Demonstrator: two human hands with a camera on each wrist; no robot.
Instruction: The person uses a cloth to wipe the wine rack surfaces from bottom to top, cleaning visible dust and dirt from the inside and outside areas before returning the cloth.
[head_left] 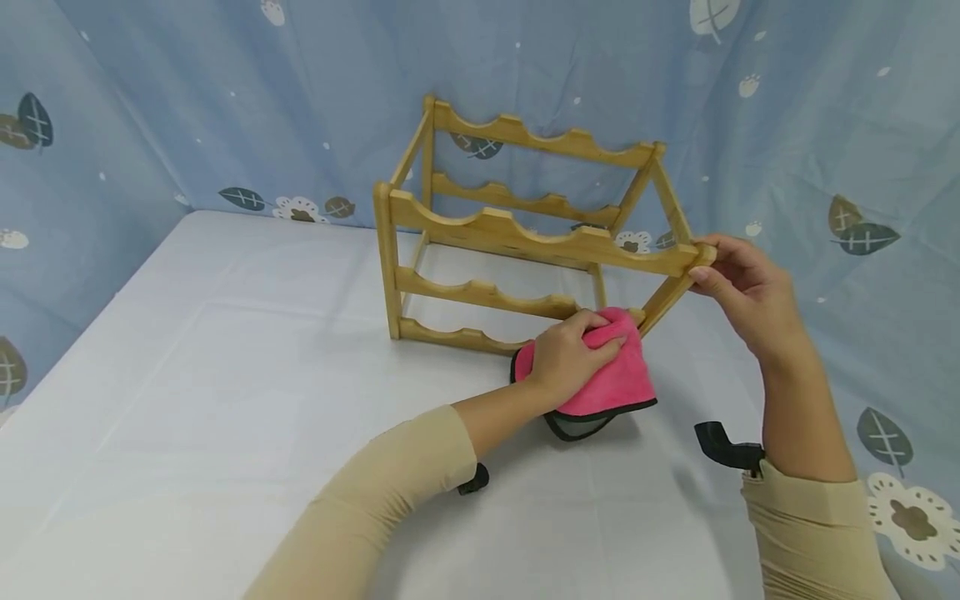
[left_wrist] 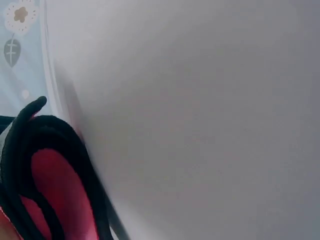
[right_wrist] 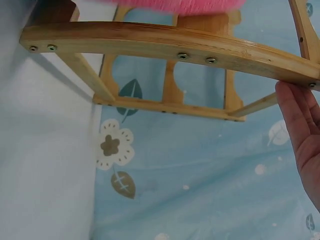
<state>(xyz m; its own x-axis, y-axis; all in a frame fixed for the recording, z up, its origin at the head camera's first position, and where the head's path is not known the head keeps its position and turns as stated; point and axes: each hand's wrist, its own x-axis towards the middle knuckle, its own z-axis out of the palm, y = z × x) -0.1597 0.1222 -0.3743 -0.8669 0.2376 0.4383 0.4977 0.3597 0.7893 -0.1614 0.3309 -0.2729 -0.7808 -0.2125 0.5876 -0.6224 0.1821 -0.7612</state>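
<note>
A wooden bottle rack (head_left: 487,292) with scalloped rails stands on the table before me in the head view. My right hand (head_left: 750,292) pinches its upper front right corner between thumb and fingers. In my left hand (head_left: 566,354) is a folded pink cloth (head_left: 618,375) with black edging and a grey underside, held at the rack's lower front right; the cloth hides part of the rails there. Folds of the cloth (left_wrist: 65,190) fill the lower left of the left wrist view. From the right wrist, the right fingers (right_wrist: 295,115) touch the rack's screwed side post (right_wrist: 150,40).
The white table (head_left: 187,400) stretches left and in front of the rack. Behind and to the right hangs a blue curtain (head_left: 300,100) printed with leaves and flowers. Black wrist-camera mounts (head_left: 731,450) stick out from the sleeves.
</note>
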